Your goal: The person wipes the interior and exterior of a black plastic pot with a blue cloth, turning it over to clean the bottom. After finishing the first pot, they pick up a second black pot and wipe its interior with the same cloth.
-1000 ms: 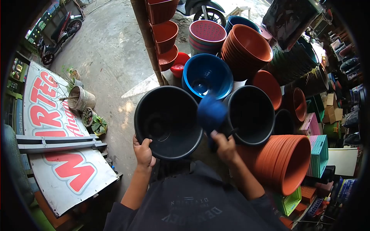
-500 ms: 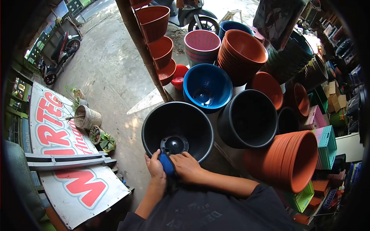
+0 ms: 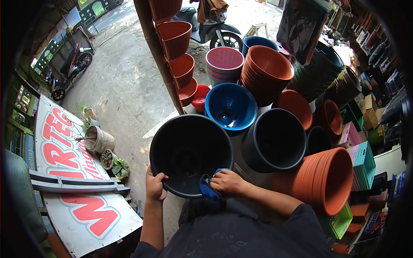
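A large round black plastic pot [image 3: 189, 148] is tilted in front of me, its opening facing me. My left hand [image 3: 155, 185] grips its left rim, with the thumb over the edge. My right hand [image 3: 230, 182] is closed on a blue cloth [image 3: 208, 188] at the pot's lower right rim. Part of the cloth hangs over the edge and is bunched up. Just beyond the pot is a shiny blue basin [image 3: 228, 104], and a second black pot [image 3: 277, 139] lies to its right.
Stacked orange pots [image 3: 318, 182] lie on the right, near coloured plastic baskets [image 3: 363, 165]. Orange wall pots [image 3: 174, 38] hang on a pole [image 3: 161, 56] ahead. On the left are a white banner [image 3: 90, 210] and potted plants [image 3: 100, 139]. A motorbike [image 3: 221, 32] stands behind.
My hands, together on the blue cloth before, have separated. The left has moved to the pot's left rim; the right has carried the cloth to the lower right rim. The pot has tilted towards me.
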The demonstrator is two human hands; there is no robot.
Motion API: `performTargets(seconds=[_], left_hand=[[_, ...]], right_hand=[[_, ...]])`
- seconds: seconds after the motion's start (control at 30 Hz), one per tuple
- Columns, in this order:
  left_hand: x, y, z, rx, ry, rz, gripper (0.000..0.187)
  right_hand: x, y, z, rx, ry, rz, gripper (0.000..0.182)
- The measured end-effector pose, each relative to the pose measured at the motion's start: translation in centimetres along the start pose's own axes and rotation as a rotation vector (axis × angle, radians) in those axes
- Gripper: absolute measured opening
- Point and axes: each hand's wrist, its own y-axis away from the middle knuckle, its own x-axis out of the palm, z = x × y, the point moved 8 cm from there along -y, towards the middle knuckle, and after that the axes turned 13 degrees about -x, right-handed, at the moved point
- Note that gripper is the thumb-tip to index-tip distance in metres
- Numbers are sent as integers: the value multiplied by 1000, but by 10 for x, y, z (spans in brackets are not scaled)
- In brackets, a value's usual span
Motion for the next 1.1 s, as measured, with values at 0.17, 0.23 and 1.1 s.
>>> performTargets(seconds=[0.17,0.23,1.1], left_hand=[[23,16,83,-303,174,-292,34],[48,28,119,-295,193,-239,33],[-7,37,76,-293,-418,64,70]], right_hand=[[-17,-14,-6,159,162,-72,6],[-9,-16,-2,255,227,-100,6],[16,51,31,110,231,44,13]])
